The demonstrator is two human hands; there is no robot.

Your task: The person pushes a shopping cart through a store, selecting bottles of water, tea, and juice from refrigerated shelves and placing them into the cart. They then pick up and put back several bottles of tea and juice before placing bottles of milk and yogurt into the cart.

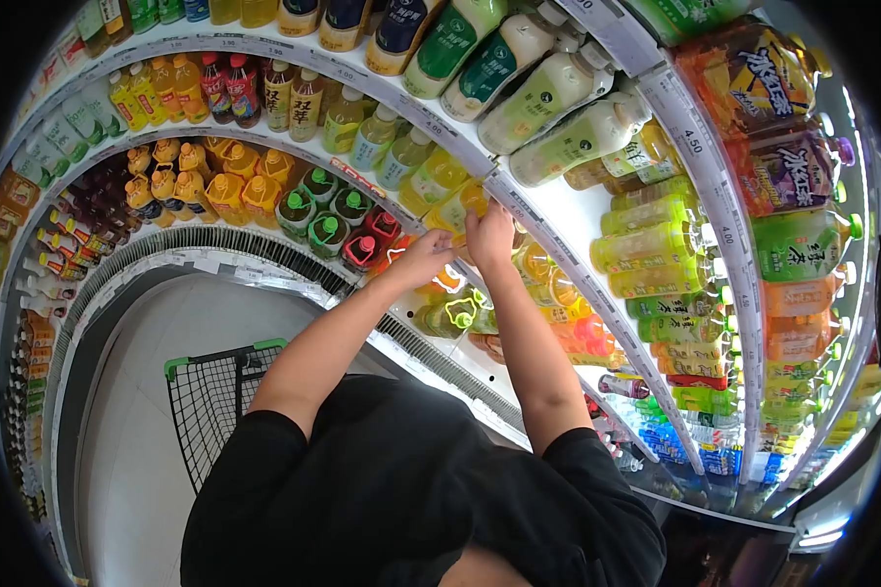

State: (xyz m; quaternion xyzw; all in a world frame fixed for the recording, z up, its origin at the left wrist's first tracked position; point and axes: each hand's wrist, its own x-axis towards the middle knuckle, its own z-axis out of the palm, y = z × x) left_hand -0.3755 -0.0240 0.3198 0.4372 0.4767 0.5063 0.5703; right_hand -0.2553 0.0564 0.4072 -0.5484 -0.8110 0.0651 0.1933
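yellow bottle (457, 207), smooth clear plastic with a glossy label, stands at the front edge of the white shelf (558, 210), under its price rail. right hand (490, 235) closes its fingers around the bottle; left hand (423, 257) rests curled just beside it, grip unclear. a black wire-mesh cart (210, 396) sits below.

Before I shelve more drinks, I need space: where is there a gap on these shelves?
One bare white patch shows on the shelf right of the hands, under the pale bottles and beside the yellow-green bottles. The left hand and right hand reach among yellow bottles. Elsewhere rows stand packed. The cart looks open.
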